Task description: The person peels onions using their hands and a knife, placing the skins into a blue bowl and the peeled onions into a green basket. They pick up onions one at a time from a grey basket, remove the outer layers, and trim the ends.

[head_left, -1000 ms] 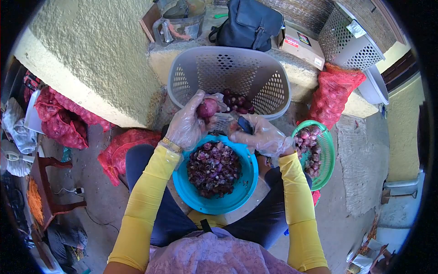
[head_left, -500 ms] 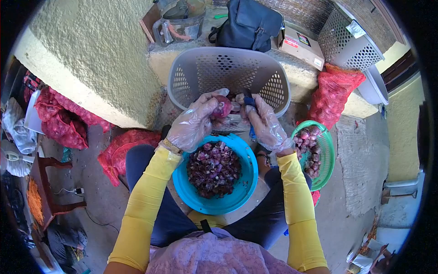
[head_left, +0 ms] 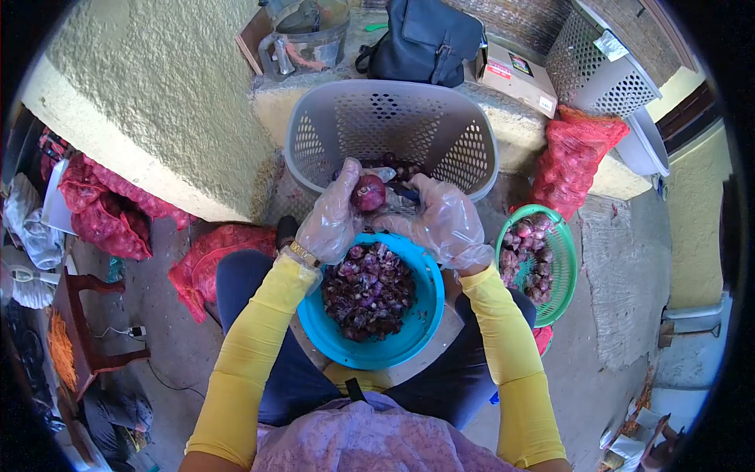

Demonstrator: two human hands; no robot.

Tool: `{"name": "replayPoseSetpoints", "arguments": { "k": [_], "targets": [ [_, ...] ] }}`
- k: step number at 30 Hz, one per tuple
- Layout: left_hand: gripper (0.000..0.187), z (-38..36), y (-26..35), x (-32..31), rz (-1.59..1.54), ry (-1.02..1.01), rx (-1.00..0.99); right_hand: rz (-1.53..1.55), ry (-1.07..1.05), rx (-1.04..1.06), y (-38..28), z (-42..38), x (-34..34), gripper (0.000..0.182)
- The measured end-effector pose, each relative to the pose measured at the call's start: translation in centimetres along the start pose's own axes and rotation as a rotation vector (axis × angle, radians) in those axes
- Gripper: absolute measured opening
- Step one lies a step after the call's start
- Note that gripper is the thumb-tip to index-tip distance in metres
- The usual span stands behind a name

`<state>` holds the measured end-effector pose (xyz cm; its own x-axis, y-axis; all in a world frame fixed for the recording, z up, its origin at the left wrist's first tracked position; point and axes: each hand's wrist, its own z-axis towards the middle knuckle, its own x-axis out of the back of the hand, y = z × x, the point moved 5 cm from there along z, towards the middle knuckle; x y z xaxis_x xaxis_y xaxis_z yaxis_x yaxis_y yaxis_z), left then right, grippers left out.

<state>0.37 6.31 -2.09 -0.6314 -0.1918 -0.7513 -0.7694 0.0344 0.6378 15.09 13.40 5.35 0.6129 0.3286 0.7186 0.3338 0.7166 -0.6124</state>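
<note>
Both my hands wear clear plastic gloves over yellow sleeves. My left hand (head_left: pixel 330 216) holds a red onion (head_left: pixel 368 193) above the far rim of a blue bowl (head_left: pixel 417 330) full of purple onion peelings on my lap. My right hand (head_left: pixel 444 220) grips a dark-handled knife (head_left: pixel 403 191) whose tip rests against the onion. Behind both hands stands a grey perforated basket (head_left: pixel 393 126) with several peeled onions at its bottom.
A green basket (head_left: pixel 562 267) of unpeeled onions sits at my right. Red mesh sacks lie at right (head_left: pixel 574 157), at left (head_left: pixel 102 208) and by my left knee (head_left: pixel 208 259). A black bag (head_left: pixel 425 39), a box (head_left: pixel 515 75) and a crate (head_left: pixel 598 67) rest on the ledge.
My hands have dropped slightly toward the blue bowl with the onion. The right hand has turned, its palm now curled over the knife beside the onion.
</note>
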Motion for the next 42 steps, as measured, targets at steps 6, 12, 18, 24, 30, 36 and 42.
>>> {"name": "replayPoseSetpoints", "arguments": {
  "k": [6,12,18,24,30,36,42],
  "targets": [
    [0.059,0.4,-1.1,0.7,0.027,0.005,0.032,-0.199,-0.019,0.014,-0.2,0.2,-0.2,0.057],
    [0.060,0.3,-0.8,-0.3,0.005,-0.011,0.022,-0.202,-0.027,0.006,0.0,0.4,-0.3,0.055],
    [0.062,0.4,-1.1,0.2,0.057,0.009,0.029,-0.237,-0.091,-0.045,0.1,0.7,-0.4,0.059],
    [0.062,0.4,-1.0,-0.6,0.004,-0.051,0.046,-0.250,-0.073,-0.034,0.3,0.7,-0.4,0.061],
    [0.062,0.3,-0.8,-0.7,0.041,-0.084,0.031,-0.264,-0.072,-0.052,0.4,0.8,-0.4,0.062],
    [0.060,0.5,-1.0,-0.3,0.027,-0.038,0.026,-0.263,-0.070,-0.040,0.3,0.7,-0.4,0.062],
    [0.058,0.6,-1.2,0.1,0.017,-0.082,0.047,-0.260,-0.039,0.020,0.5,0.6,-0.6,0.061]
  ]
}}
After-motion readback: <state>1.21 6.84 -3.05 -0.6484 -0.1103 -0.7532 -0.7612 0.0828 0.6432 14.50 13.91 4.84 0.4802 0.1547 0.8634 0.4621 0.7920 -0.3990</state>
